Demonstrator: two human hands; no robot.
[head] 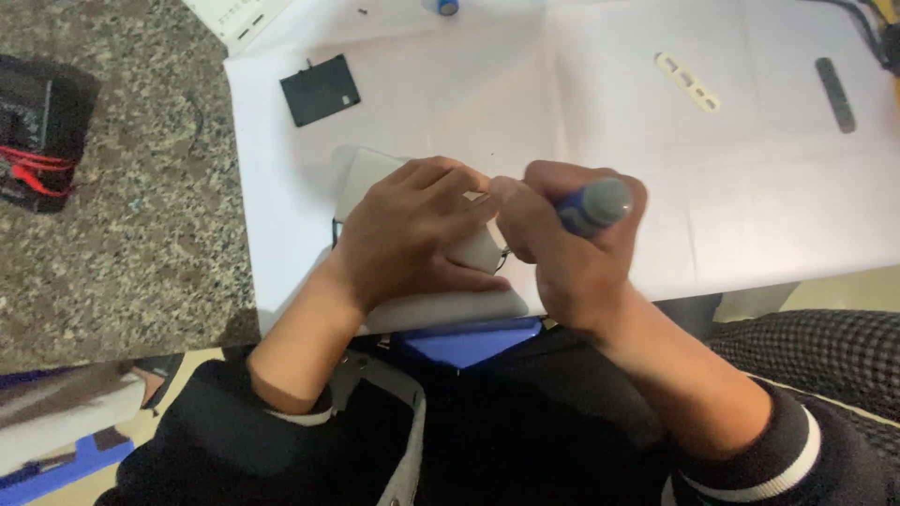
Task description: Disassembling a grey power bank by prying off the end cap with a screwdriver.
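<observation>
My left hand [412, 230] lies flat over a white, rounded flat device [370, 173] near the front edge of a white sheet [581, 112], pressing it down. My right hand [572, 244] is closed around a tool with a blue and grey handle [592, 206]; its tip points at the device's right side and is hidden by my fingers. Both hands touch at the fingertips over the device. A blue triangular piece [469, 339] shows just below the device's front edge.
On the sheet lie a black square part [321, 90] at the back left, a cream strip with holes [687, 81] and a dark narrow strip [835, 94] at the back right. Speckled stone surface [131, 215] on the left holds a black box with red wires [28, 131].
</observation>
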